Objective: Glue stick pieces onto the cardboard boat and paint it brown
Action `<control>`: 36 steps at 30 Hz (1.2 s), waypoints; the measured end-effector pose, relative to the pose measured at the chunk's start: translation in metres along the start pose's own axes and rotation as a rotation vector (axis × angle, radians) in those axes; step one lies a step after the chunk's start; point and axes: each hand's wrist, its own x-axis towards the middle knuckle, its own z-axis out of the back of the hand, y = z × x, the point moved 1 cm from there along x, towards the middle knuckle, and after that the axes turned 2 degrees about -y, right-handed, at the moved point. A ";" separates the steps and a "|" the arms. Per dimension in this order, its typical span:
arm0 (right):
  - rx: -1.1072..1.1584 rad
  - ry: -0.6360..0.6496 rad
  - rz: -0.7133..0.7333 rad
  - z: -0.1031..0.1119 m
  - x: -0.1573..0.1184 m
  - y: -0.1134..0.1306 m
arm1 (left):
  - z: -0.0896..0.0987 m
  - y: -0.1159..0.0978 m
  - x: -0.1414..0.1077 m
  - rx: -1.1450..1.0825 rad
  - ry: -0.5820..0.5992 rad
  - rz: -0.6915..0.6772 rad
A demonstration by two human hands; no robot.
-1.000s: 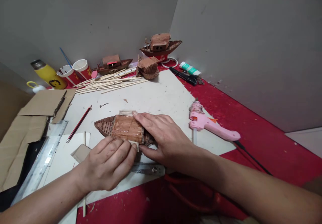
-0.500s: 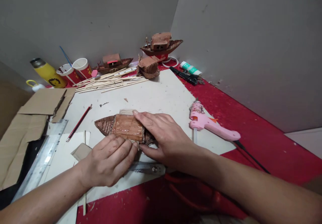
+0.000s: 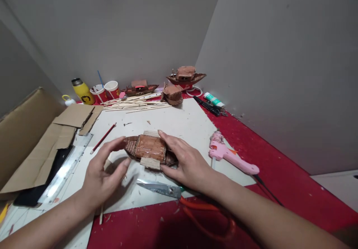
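Model boat [image 3: 151, 147] sits gripped at 1 end by the right hand [image 3: 190, 161], left hand [image 3: 99, 176] spread loosely beside the other.

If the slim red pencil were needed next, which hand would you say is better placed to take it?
Probably the left hand: it is open and nearer the slim red pencil, while the right hand grasps one end of the brown, roofed model boat.
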 end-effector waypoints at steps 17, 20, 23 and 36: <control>0.591 -0.159 -0.365 0.024 -0.004 0.017 | -0.025 -0.016 -0.002 -1.074 0.224 0.743; 0.628 -0.139 -0.323 0.025 -0.007 0.019 | -0.026 -0.026 0.004 -1.158 0.343 0.695; 0.622 -0.122 -0.255 0.025 -0.012 0.020 | -0.026 -0.026 0.007 -1.127 0.429 0.687; 0.401 -0.115 0.001 0.021 -0.016 0.018 | -0.029 -0.016 0.004 -1.098 0.389 0.688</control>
